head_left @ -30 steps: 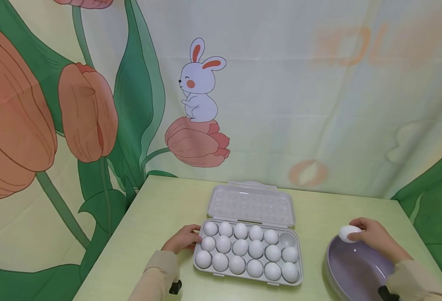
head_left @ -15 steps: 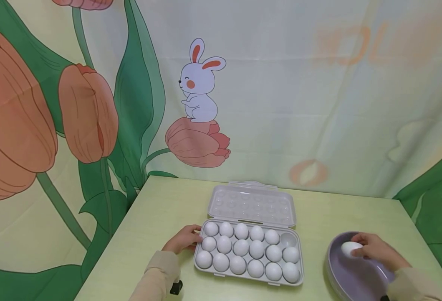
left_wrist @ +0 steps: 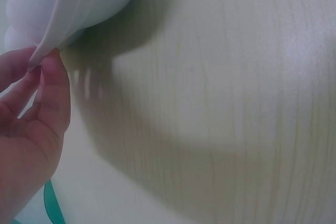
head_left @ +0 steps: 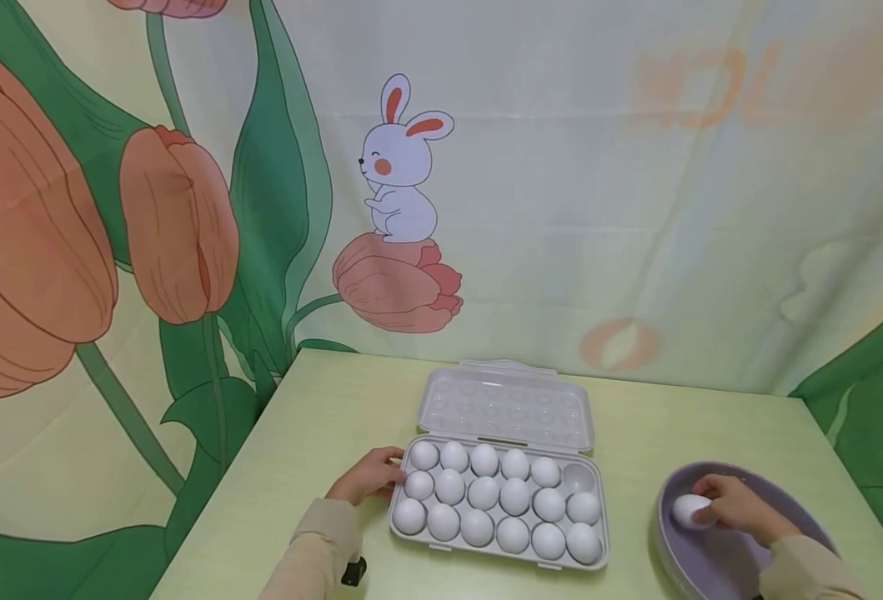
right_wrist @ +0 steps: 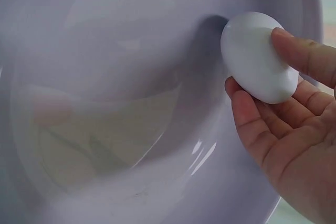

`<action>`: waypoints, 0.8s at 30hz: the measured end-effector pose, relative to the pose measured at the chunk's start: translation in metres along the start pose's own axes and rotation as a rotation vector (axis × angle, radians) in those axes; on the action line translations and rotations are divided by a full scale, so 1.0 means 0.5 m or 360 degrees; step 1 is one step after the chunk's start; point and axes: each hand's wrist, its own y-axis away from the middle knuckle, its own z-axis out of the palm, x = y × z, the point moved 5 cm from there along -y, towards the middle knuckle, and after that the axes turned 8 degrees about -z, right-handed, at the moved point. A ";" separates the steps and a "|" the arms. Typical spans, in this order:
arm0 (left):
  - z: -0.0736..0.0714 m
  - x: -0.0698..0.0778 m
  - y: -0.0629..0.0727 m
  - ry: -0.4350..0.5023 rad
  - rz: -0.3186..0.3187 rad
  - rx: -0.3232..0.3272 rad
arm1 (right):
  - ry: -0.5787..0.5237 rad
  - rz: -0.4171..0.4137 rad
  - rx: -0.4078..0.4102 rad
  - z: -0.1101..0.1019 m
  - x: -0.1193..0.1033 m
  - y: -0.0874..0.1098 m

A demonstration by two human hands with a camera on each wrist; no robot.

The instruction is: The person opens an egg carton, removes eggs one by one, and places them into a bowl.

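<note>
My right hand (head_left: 737, 507) holds a white egg (right_wrist: 257, 59) between thumb and fingers, inside a purple bowl (head_left: 775, 493) at the right. In the right wrist view the egg is close to the bowl's inner wall, its shadow beside it. At the middle of the table lies a light grey egg carton (head_left: 450, 546) with its lid folded back. White eggs (head_left: 514, 497) fill its cups, except the back right cup (head_left: 579, 477). My left hand (head_left: 369, 477) pinches the carton's left rim (left_wrist: 48, 45) between thumb and fingers.
The carton's clear lid (head_left: 506, 408) lies opened toward the back of the pale wood-grain table (head_left: 321, 400). Behind the table hangs a cloth (head_left: 561, 208) printed with tulips and a rabbit.
My right hand has gone from over the bowl's far rim down into the bowl with the egg. My left hand stays on the carton's edge.
</note>
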 end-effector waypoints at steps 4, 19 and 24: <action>0.000 -0.001 -0.002 0.0002 -0.0001 0.0000 | -0.0020 0.0016 0.0000 0.006 0.008 -0.004; -0.001 -0.004 -0.007 0.0004 -0.0006 -0.0013 | -0.0069 -0.0060 0.0016 0.013 0.023 -0.004; -0.001 -0.006 -0.008 0.0008 0.0003 -0.0003 | -0.0012 -0.0039 0.0067 0.012 0.026 -0.005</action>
